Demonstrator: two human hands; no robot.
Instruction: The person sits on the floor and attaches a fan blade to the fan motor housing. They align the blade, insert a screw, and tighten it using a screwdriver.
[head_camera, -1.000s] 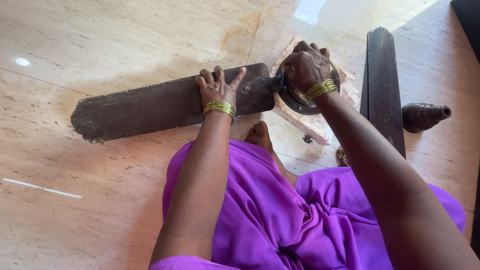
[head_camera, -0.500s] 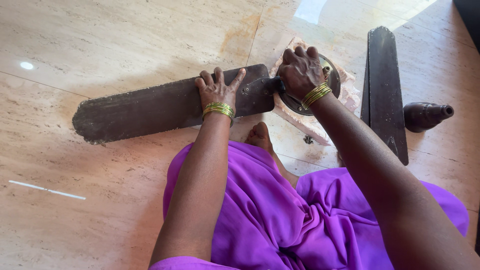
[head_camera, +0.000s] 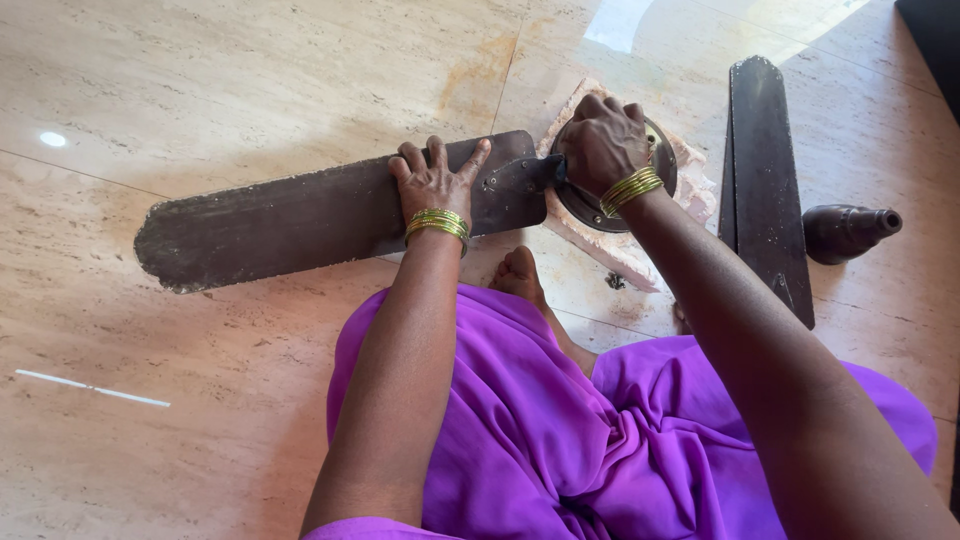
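Seemingly midway, the left hand (head_camera: 432, 185) presses flat, fingers spread, on the fan blade (head_camera: 300, 215) lying on the floor, while the right hand (head_camera: 600, 145) closes over the fan motor hub (head_camera: 665, 165), blade still attached.

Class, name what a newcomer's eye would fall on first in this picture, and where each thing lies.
A long dark fan blade lies across the pale tiled floor, pressed flat by the left hand. The right hand covers the round fan motor at the blade's inner end. A second blade lies detached at right.

One head camera — close above, facing down at the floor (head_camera: 200, 90).
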